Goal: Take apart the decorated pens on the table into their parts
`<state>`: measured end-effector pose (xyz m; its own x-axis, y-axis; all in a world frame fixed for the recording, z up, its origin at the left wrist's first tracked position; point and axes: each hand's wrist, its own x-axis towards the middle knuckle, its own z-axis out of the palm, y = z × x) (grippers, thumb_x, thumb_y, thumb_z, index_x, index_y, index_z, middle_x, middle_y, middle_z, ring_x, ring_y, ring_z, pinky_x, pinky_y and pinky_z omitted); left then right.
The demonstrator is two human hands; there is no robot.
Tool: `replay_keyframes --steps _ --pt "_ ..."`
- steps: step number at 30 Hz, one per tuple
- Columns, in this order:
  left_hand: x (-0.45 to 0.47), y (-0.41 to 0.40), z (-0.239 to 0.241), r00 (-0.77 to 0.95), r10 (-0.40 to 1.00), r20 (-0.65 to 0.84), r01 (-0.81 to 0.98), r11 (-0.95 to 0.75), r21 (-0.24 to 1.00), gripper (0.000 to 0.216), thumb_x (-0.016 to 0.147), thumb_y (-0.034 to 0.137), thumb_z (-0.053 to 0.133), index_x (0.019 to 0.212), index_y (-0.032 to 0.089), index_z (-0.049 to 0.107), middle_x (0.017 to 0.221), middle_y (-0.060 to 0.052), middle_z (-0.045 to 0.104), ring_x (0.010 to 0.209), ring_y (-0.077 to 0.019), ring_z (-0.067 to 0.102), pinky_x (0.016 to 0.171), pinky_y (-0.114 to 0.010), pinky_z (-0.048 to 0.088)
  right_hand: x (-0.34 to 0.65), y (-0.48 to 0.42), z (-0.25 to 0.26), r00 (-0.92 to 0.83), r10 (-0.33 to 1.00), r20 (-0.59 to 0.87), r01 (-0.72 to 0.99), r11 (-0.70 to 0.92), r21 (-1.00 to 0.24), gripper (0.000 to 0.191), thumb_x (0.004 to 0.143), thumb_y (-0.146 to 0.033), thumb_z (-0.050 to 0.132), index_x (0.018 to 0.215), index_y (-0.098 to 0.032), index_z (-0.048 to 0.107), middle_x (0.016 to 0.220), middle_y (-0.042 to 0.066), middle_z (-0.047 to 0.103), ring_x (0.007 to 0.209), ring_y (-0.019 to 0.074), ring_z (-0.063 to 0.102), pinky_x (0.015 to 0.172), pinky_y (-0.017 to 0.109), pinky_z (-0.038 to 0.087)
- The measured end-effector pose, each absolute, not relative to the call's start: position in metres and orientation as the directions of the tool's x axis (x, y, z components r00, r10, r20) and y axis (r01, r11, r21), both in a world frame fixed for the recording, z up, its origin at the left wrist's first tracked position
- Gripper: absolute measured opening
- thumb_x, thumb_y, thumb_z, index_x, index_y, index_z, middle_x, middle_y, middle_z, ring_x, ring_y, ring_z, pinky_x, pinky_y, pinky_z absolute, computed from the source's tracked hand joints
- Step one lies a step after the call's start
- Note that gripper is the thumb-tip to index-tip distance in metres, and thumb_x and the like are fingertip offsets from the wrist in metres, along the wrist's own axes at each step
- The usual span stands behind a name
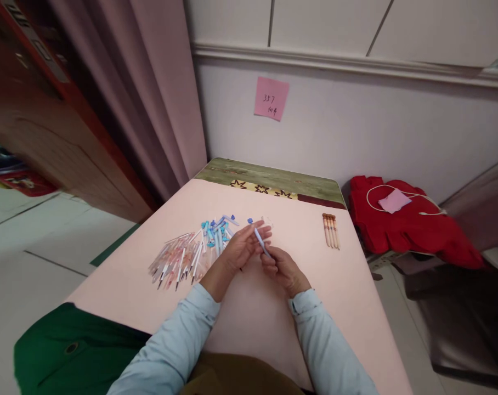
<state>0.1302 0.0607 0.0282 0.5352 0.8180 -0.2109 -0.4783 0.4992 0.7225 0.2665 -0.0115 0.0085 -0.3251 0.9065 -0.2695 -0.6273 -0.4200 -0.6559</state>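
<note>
Together, both hands (262,257) around pen (260,240)

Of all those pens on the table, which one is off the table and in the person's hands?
The blue-capped pen, held between both hands; the others lie in the pile at the left.

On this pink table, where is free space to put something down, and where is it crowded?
Free: the strip of table between the right hand and the finished pens; also the near part between the sleeves, and the left edge below the pile. Crowded: left of the left hand, where loose pen parts and blue caps lie.
</note>
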Motion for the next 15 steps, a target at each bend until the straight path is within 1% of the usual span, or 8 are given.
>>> replay_keyframes --steps 3,5,7,9,10,12,14,15 --pt "0.13 0.076 0.029 0.305 0.923 -0.232 -0.544 0.369 0.753 0.021 0.089 0.025 0.062 0.103 0.011 0.066 0.098 -0.014 0.074 0.083 -0.019 0.072 0.087 -0.038 0.056 0.271 -0.015 0.009 -0.319 0.907 -0.274 -0.529 -0.411 -0.743 0.034 0.085 -0.046 0.066 0.086 -0.012 0.067 0.05 -0.009 0.034 0.04 0.0043 0.023 0.039 0.02 0.017" --pt "0.125 0.088 0.028 0.195 0.954 -0.228 -0.48 0.295 0.826 0.017 0.087 0.025 0.063 0.096 0.011 0.065 0.091 -0.013 0.074 0.075 -0.0176 0.071 0.079 -0.035 0.057 0.276 -0.017 0.007 -0.323 0.905 -0.277 -0.462 -0.406 -0.788 0.036 0.086 -0.046 0.064 0.088 -0.011 0.068 0.049 -0.008 0.036 0.039 0.0052 0.026 0.039 0.021 0.018" --pt "0.116 0.101 0.027 0.088 0.975 -0.206 -0.289 0.223 0.931 0.016 0.085 0.027 0.064 0.093 0.013 0.064 0.084 -0.01 0.073 0.064 -0.0161 0.068 0.069 -0.032 0.055 0.281 -0.018 0.005 -0.299 0.916 -0.269 -0.432 -0.381 -0.817 0.037 0.086 -0.048 0.063 0.091 -0.012 0.069 0.05 -0.008 0.038 0.039 0.0057 0.029 0.039 0.022 0.018" --pt "0.106 0.113 0.028 -0.004 0.989 -0.148 0.063 0.148 0.987 0.013 0.082 0.027 0.065 0.087 0.015 0.064 0.075 -0.007 0.072 0.056 -0.0155 0.064 0.062 -0.03 0.051 0.285 -0.017 0.004 -0.24 0.939 -0.246 -0.44 -0.331 -0.835 0.039 0.086 -0.05 0.063 0.093 -0.012 0.07 0.052 -0.008 0.04 0.04 0.0056 0.03 0.04 0.022 0.019" --pt "0.1 0.118 0.029 -0.03 0.994 -0.104 0.271 0.109 0.956 0.01 0.08 0.026 0.066 0.083 0.016 0.065 0.071 -0.006 0.071 0.057 -0.0166 0.064 0.062 -0.03 0.05 0.286 -0.017 0.004 -0.211 0.949 -0.233 -0.45 -0.306 -0.839 0.039 0.086 -0.05 0.064 0.094 -0.013 0.07 0.053 -0.007 0.04 0.041 0.0055 0.031 0.041 0.022 0.02" --pt "0.091 0.126 0.033 -0.044 0.999 -0.021 0.606 0.043 0.794 0.009 0.076 0.025 0.069 0.074 0.017 0.066 0.069 -0.007 0.07 0.068 -0.0208 0.066 0.068 -0.031 0.048 0.288 -0.016 0.004 -0.184 0.958 -0.22 -0.458 -0.281 -0.843 0.04 0.086 -0.051 0.064 0.095 -0.013 0.07 0.054 -0.007 0.041 0.042 0.0054 0.032 0.042 0.021 0.021" --pt "0.088 0.128 0.036 -0.06 0.998 0.034 0.759 0.024 0.65 0.013 0.071 0.027 0.074 0.076 0.017 0.068 0.077 -0.01 0.072 0.083 -0.026 0.068 0.073 -0.032 0.047 0.288 -0.015 0.004 -0.193 0.955 -0.223 -0.452 -0.288 -0.844 0.04 0.085 -0.051 0.065 0.096 -0.013 0.07 0.054 -0.007 0.041 0.042 0.0054 0.033 0.042 0.022 0.022" --pt "0.089 0.125 0.037 -0.076 0.995 0.057 0.777 0.024 0.629 0.019 0.069 0.028 0.076 0.082 0.017 0.069 0.081 -0.011 0.073 0.089 -0.0278 0.067 0.075 -0.033 0.047 0.287 -0.015 0.004 -0.2 0.954 -0.224 -0.449 -0.293 -0.844 0.04 0.086 -0.051 0.065 0.095 -0.013 0.07 0.055 -0.007 0.042 0.042 0.0055 0.034 0.042 0.022 0.022"
